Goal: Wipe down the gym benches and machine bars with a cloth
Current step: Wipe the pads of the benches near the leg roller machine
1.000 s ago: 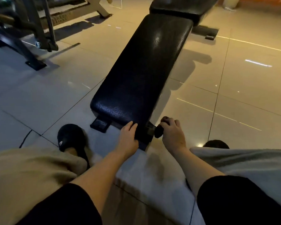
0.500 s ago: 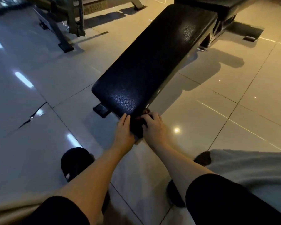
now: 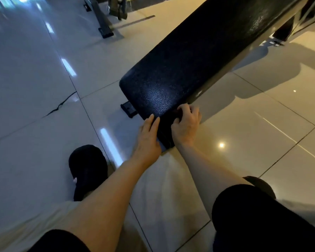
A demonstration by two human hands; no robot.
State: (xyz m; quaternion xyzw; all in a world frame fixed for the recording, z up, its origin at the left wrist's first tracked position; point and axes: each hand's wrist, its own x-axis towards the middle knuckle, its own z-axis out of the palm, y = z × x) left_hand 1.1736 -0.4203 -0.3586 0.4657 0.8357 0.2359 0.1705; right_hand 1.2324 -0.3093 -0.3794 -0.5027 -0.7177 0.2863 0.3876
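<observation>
The room is dim. The floor (image 3: 262,124) is shiny and looks yellow on the right and blue-grey on the left. A small bright spot of glare sits on a tile at the right, and long white streaks of light shine on the left tiles. The black bench (image 3: 180,70) has a soft blue shine near its end and tiny sparkles higher up. It throws a dark shadow to the right. The hands (image 3: 186,124) are a bit soft. Lines bend near the edges, and the top left corner is smeared and blurry.
</observation>
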